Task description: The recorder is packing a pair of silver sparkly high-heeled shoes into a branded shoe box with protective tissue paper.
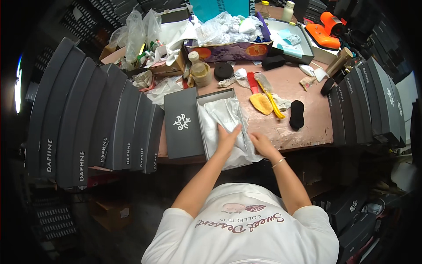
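Note:
An open grey shoe box (203, 100) lies on the pink worktable (303, 136), lined with white tissue paper (222, 115). Its dark grey lid (181, 123) rests flat just to the left. My left hand (228, 138) presses flat on the tissue paper inside the box, fingers spread. My right hand (262, 145) rests at the box's right edge, on the tissue that spills over it. Whatever is under the paper is hidden.
A row of dark grey shoe boxes (88, 119) stands on the left, another row (369, 101) on the right. On the table lie a yellow brush (263, 102), a black insole (297, 114), a round black pad (223, 71), a tape roll (202, 77) and a box of white wrappings (228, 37).

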Available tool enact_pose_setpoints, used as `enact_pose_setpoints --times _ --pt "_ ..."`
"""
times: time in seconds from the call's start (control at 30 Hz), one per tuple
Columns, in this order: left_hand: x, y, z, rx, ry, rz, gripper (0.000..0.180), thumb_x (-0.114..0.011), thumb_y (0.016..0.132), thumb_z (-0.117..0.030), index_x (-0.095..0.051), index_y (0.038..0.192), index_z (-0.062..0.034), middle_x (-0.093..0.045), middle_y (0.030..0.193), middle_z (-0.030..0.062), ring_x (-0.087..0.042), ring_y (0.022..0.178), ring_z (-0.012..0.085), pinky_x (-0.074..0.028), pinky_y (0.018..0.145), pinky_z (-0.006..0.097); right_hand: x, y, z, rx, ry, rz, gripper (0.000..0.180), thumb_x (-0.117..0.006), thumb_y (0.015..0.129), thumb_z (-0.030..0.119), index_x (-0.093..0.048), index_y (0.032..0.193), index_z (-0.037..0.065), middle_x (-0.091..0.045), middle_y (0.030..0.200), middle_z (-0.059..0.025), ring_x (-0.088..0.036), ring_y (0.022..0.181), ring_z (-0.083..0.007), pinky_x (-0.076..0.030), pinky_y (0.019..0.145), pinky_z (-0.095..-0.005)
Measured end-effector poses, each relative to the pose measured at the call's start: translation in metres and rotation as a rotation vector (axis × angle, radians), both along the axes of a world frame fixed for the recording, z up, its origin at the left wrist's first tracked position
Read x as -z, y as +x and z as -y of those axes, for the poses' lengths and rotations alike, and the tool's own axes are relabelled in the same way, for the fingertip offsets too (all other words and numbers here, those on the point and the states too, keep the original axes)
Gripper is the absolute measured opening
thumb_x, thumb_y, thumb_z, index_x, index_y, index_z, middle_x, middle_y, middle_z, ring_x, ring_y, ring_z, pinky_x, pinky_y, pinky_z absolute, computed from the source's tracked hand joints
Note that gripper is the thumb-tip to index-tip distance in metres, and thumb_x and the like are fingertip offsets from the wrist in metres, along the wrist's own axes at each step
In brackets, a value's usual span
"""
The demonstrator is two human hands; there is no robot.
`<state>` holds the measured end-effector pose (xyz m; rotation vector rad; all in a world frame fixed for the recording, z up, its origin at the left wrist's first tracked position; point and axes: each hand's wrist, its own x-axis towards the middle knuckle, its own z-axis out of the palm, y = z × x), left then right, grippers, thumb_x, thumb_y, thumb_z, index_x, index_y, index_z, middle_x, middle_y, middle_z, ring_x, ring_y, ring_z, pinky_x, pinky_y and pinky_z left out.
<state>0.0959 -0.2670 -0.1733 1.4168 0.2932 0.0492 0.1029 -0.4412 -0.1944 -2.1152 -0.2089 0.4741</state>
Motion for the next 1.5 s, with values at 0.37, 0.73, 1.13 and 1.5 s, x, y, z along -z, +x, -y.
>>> enact_pose_setpoints --times 0.37,0.73,1.13,1.5 --pt "0.002 0.003 -0.013 0.060 -0.306 -0.063 0.059 -0.060 0.083 -0.004 -0.032 0.135 -0.0041 -0.049 0.128 0.0108 -0.049 0.117 0.0200 -0.042 0.097 0.033 -0.109 -0.004 -0.041 -0.051 0.293 0.550 0.026 -0.058 0.087 0.000 -0.053 0.113 0.002 -0.061 0.091 -0.0031 -0.058 0.076 -0.0126 -0.048 0.065 -0.0276" --pt "-0.042 -0.064 -0.121 -0.475 0.666 0.216 0.058 -0.057 0.091 -0.016 -0.032 0.139 0.0040 -0.037 0.141 0.0235 -0.038 0.130 0.0336 -0.027 0.110 0.040 0.046 0.007 0.072 0.252 0.230 0.347 0.046 -0.056 0.092 0.020 -0.045 0.132 -0.001 -0.056 0.121 -0.0167 -0.060 0.098 -0.0241 -0.050 0.081 -0.0325" --pt "-0.006 -0.094 -0.214 -0.213 -0.027 -0.337 0.062 -0.063 0.089 -0.037 -0.046 0.130 0.0062 -0.054 0.125 0.0157 -0.049 0.117 0.0239 -0.037 0.098 0.033 -0.070 0.005 -0.096 -0.496 -0.496 0.807 0.086 -0.068 0.072 0.055 -0.036 0.143 0.020 -0.037 0.142 -0.0200 -0.028 0.135 -0.0395 -0.012 0.109 -0.0614" --pt "-0.143 -0.136 -0.136 -0.189 -0.295 -0.010 0.065 -0.065 0.086 -0.038 -0.042 0.135 -0.0031 -0.052 0.129 0.0106 -0.053 0.113 0.0251 -0.048 0.089 0.037 -0.050 0.048 -0.063 -0.091 0.969 -0.008 0.078 -0.047 0.090 0.059 -0.026 0.147 0.008 -0.038 0.142 -0.0244 -0.033 0.135 -0.0312 -0.017 0.113 -0.0454"
